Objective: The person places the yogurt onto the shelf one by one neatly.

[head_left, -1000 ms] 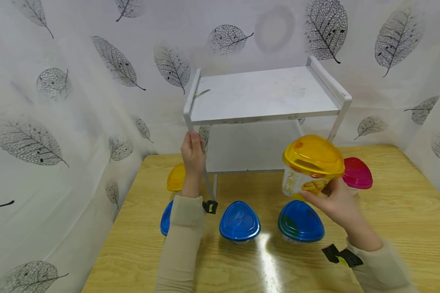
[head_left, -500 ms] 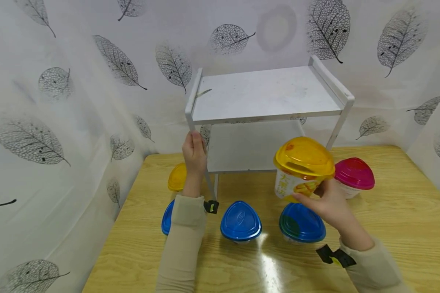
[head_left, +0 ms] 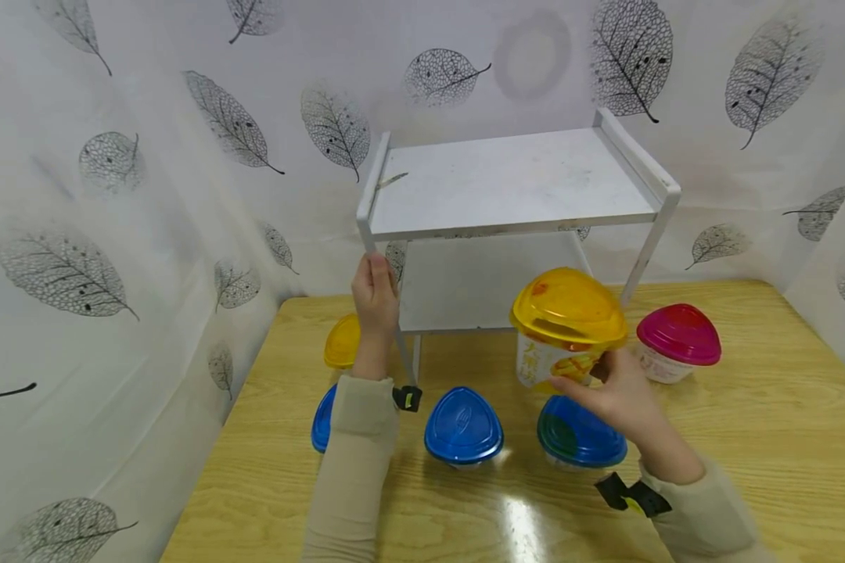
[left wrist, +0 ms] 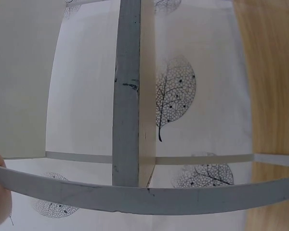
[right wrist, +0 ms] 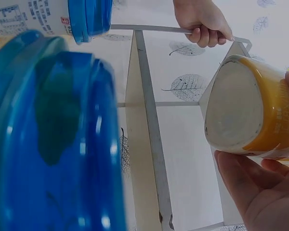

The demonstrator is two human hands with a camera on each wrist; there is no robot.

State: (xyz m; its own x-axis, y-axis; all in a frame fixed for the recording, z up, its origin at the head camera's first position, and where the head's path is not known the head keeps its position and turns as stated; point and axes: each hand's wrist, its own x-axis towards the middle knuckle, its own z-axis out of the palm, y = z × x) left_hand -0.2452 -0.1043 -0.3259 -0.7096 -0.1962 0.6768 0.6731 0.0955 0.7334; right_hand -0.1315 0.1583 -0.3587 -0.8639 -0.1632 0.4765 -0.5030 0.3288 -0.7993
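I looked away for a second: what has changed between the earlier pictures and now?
The right hand has carried the yellow-lidded tub it holds leftward and slightly down, so more of the pink-lidded tub shows. Nothing was gripped anew or released. The left hand still grips the white rack; the blue-lidded tubs stayed put.

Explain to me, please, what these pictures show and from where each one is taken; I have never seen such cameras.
There is no machine here: a person works with bare hands. One camera is worn on the head and looks forward and down; the other two are worn on the left and right wrists.

The left hand grips a post of the white shelf unit. The right hand holds a yellow-lidded tub in the air; the right wrist camera shows its pale bottom.

On the wooden table stand more tubs: one with a yellow lid, one with a pink lid, three with blue lids.
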